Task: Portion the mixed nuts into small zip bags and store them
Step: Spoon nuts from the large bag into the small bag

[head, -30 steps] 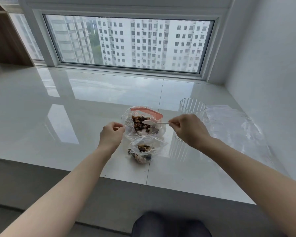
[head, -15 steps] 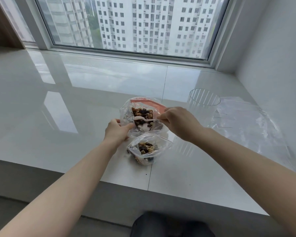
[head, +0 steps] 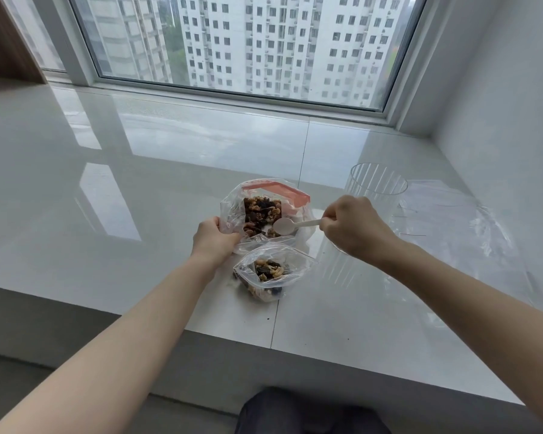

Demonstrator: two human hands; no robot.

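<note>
No writing, label, brand, number or sign can be read anywhere in the head view.

The desk [head: 138, 239] is a glossy white tiled ledge running along the window, with a seam between tiles passing under the items. A large clear bag [head: 232, 211] with a red zip strip sits on it, open, holding mixed nuts. Just in front of it, touching, lies a small zip bag [head: 248, 270], open and partly filled with nuts. To the right stands a clear ribbed plastic cup [head: 378, 183], upright. Beside the cup, further right, flat clear plastic bags [head: 452, 220] lie spread on the surface. A few dark crumbs dot the near tile.
</note>
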